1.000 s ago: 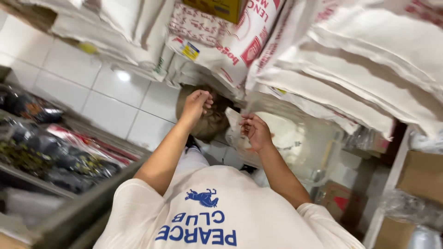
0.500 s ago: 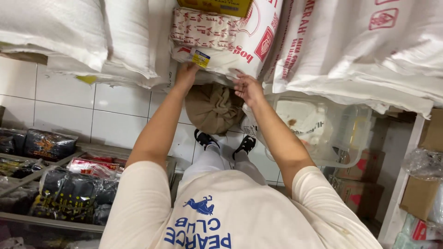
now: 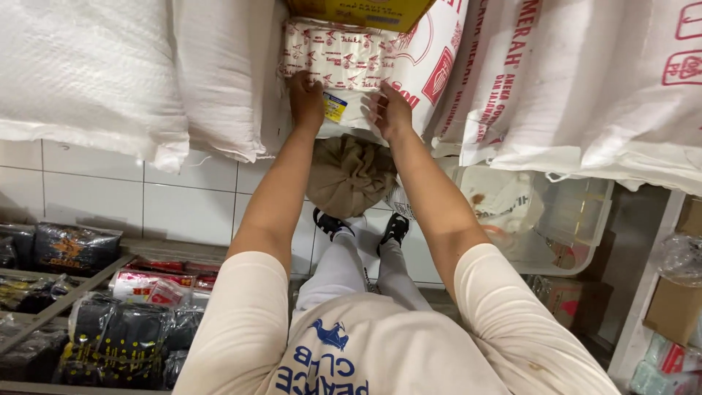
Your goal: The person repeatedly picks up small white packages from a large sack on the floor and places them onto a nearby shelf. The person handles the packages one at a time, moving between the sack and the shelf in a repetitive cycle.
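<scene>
Since the earlier frames both arms have risen and straightened, and the hands now rest on the printed white packet (image 3: pixel 344 69) where before they were lower, by the tan cloth bundle (image 3: pixel 351 175). The view has also swung to look straight down the person's body.

Large white woven sacks (image 3: pixel 88 73) fill the upper part of the view, some plain on the left, others with red print (image 3: pixel 585 73) on the right, stacked over a white tiled floor (image 3: pixel 110 190). A clear plastic tub (image 3: pixel 563 219) sits lower right, with cardboard boxes (image 3: pixel 673 307) beyond it. Dark bagged goods (image 3: pixel 117 336) lie in racks at lower left.

The printed white packet, patterned in red with a small yellow and blue label, lies among the sacks under a yellow box (image 3: pixel 358 11). The left hand (image 3: pixel 307 99) grips its lower left edge with fingers curled onto it. The right hand (image 3: pixel 387 110) presses flat against its lower right edge, fingers spread. The tan cloth bundle sits just below the hands, between the forearms, above black shoes (image 3: pixel 362 227)
</scene>
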